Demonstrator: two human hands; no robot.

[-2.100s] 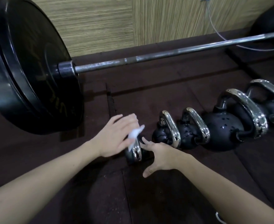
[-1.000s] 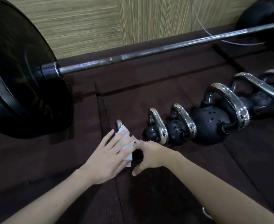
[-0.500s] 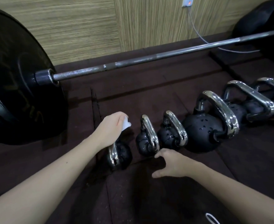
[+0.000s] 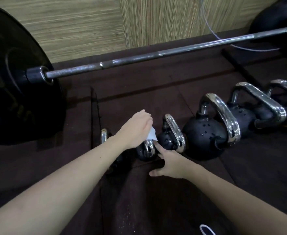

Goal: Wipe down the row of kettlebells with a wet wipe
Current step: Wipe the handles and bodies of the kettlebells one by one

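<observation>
Head view, left to right: barbell plate (image 4: 12, 78) on dark floor mat (image 4: 156, 200). Left hand (image 4: 136, 128) pinches wet wipe (image 4: 152, 135) on chrome handle of second kettlebell (image 4: 147, 150). Right hand (image 4: 170, 161) spread, fingertips touching same kettlebell. Row of larger kettlebells (image 4: 205, 134) continues rightward.

Kettlebells sit in a row on the floor (image 4: 156, 92), running left to right. First kettlebell (image 4: 103, 137) is leftmost, partly behind the left forearm. Second kettlebell (image 4: 147, 150) next, under the left hand (image 4: 136, 127), which holds the wipe (image 4: 152, 135) on its handle. Right hand (image 4: 170, 162) is on the floor in front, fingertip touching that kettlebell. Third kettlebell (image 4: 172, 134), then a larger one (image 4: 207, 138), more further right. Barbell (image 4: 156, 55) lies behind the row, plate (image 4: 12, 82) at far left, wall (image 4: 88, 22) behind it.
</observation>
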